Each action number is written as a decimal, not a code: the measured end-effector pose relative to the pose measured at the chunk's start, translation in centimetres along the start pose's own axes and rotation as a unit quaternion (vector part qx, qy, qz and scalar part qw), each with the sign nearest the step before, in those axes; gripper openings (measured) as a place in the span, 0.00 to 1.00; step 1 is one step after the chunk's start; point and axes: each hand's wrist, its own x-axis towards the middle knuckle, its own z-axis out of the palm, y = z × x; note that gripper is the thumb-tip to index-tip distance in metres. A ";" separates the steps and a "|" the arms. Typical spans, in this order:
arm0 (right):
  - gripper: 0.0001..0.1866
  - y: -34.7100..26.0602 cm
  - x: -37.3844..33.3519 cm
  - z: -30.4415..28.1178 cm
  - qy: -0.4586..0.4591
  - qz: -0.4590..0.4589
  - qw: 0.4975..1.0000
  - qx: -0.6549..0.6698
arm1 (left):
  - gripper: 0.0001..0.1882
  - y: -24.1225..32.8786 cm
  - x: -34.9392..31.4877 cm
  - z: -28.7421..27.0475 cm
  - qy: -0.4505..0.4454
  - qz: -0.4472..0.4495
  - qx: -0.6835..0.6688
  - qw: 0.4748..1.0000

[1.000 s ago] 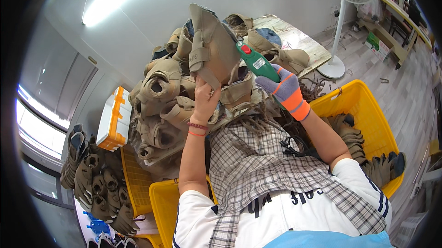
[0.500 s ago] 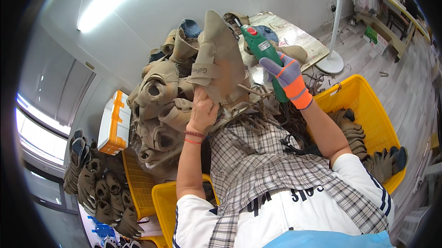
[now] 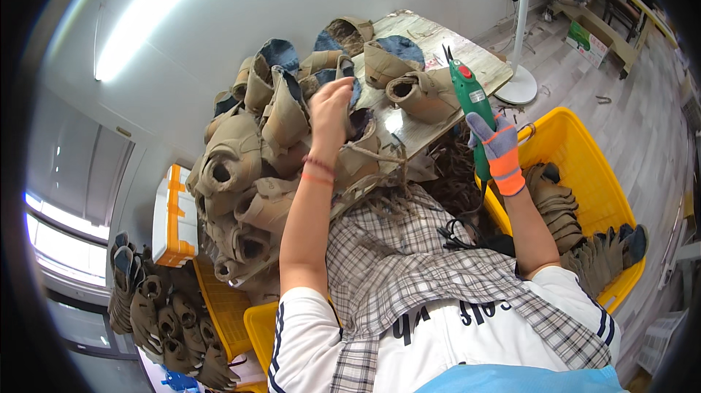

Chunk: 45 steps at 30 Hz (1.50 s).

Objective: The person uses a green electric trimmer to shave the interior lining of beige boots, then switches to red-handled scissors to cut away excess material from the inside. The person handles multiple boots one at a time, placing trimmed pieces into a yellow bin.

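Observation:
My right hand (image 3: 496, 148), in a grey and orange glove, is wrapped round green electric scissors (image 3: 469, 90). They have a red button, and their thin forked tip points up above the table (image 3: 478, 57). My bare left hand (image 3: 332, 105) is slightly blurred over the pile of beige boot uppers, close to a blue-lined upper (image 3: 352, 72). Its fingers look bent, and I cannot make out whether they touch anything. One upper with its round opening facing me (image 3: 420, 94) lies on the table between my hands. Another upper (image 3: 358, 159) sits below my left hand at the table's near edge.
A yellow crate (image 3: 584, 163) with stacked uppers stands at the right. More uppers (image 3: 168, 313) are piled at the lower left near another yellow crate (image 3: 219, 305). A white and orange box (image 3: 175, 214) is beside the pile. A fan stand (image 3: 520, 43) stands behind the table.
The large upper my left hand held up has been lowered out of that raised spot. My left hand has moved up over the pile. The right hand has shifted right with the scissors.

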 end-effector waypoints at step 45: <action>0.35 -3.3 -3.9 0.8 0.025 -0.468 0.724 -0.505 | 0.11 8.9 2.1 -10.6 0.080 -0.217 -0.447 0.864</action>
